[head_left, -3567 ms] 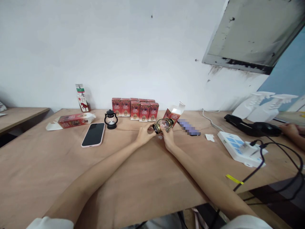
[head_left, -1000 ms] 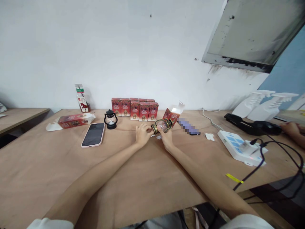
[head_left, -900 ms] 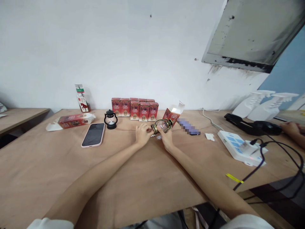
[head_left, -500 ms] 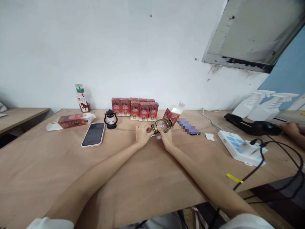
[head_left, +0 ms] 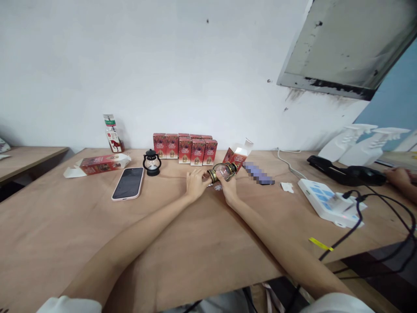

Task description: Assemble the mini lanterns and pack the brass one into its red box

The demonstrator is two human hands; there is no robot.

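A small bronze-coloured lantern [head_left: 223,168] with a clear globe lies tilted on its side between my hands, its base to the left. My right hand [head_left: 229,186] is closed around its middle, thumb over the globe. At the base, my left hand [head_left: 195,182] pinches with its fingertips; whether a small part sits between them is hidden. Small white and clear bits [head_left: 217,187] lie on the table under the lantern. Just behind it, an opened red box [head_left: 235,157] leans with its flap up. A black lantern [head_left: 152,164] of similar shape stands upright to the left.
Several red boxes [head_left: 197,153] stand by the wall. On the left are a phone [head_left: 128,184], an opened red carton [head_left: 103,164] and a bottle [head_left: 114,138]. To the right lie a blurred purple item [head_left: 259,172], a power strip [head_left: 317,200] with cables, spray bottles [head_left: 363,143] and another person's hand [head_left: 399,176].
Very little differs. The bronze lantern and both hands stay together in nearly the same place; the whole view has shifted slightly.
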